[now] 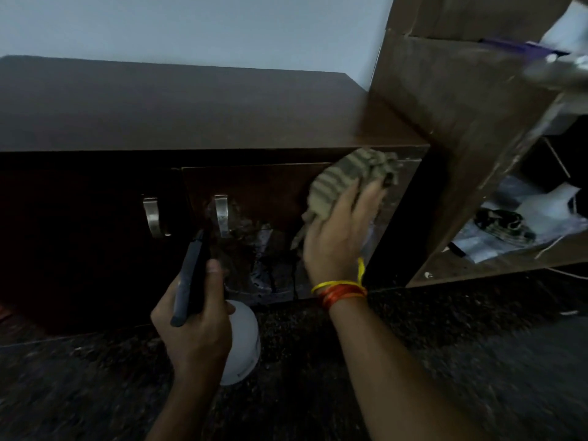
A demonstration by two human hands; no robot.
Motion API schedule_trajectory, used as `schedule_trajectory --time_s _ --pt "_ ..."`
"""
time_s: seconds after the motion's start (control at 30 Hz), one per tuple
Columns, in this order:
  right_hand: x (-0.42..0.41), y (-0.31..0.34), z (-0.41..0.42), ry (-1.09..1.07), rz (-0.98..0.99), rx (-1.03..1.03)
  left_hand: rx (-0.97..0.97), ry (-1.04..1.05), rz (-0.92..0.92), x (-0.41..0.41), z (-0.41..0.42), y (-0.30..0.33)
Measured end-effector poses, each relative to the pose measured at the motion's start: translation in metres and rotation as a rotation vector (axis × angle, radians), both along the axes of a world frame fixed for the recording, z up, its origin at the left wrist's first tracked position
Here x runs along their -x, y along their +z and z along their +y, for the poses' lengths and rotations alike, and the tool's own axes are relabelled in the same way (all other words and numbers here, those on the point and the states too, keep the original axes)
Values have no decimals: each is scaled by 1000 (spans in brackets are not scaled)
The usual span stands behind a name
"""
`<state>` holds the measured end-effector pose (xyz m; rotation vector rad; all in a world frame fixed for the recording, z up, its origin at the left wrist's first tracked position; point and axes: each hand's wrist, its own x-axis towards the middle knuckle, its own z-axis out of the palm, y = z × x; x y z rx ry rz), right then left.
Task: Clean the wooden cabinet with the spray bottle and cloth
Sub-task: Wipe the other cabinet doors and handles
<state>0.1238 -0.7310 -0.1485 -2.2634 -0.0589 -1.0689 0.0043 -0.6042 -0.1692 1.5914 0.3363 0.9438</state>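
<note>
A dark wooden cabinet (178,109) fills the middle of the view, with two doors and metal handles. My right hand (340,230) presses a striped olive cloth (346,176) flat against the upper right corner of the right door (264,189). Wet streaks run down that door's lower part. My left hand (197,323) grips a spray bottle (241,338) with a white body and a dark trigger head, held low in front of the door and pointing up at it.
A lighter wooden shelf unit (461,100) stands close on the right, with papers, plastic bags and a dark item on its shelf (509,230). The floor (477,361) is dark speckled stone. A pale wall rises behind the cabinet.
</note>
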Motion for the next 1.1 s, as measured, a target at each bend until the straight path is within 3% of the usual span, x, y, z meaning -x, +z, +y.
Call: schedule_trajectory --time_s 0.1,0.17,0.27,0.4,0.57,0.67,0.9,1.1 --pt "-9 14 -19 -27 -5 -274 -10 -16 -19 -2 -2 2" --pt "-12 18 -20 -20 4 -323 -11 -28 -31 -2 -4 4" --pt "-10 18 -10 -28 20 -306 -7 -34 -31 -5 -6 2" --pt "-11 6 -24 38 -30 -65 22 -55 -18 -7 -20 0" --pt "-29 20 -58 16 14 -364 27 -72 -18 -14 -30 -1" --pt "-26 5 -52 25 -5 -349 33 -71 -2 -15 -33 -3" --pt "-12 -75 -45 34 309 -359 23 -74 40 -13 -37 -5" --pt "-21 -24 -35 33 59 -331 -8 -68 28 -17 -32 -12"
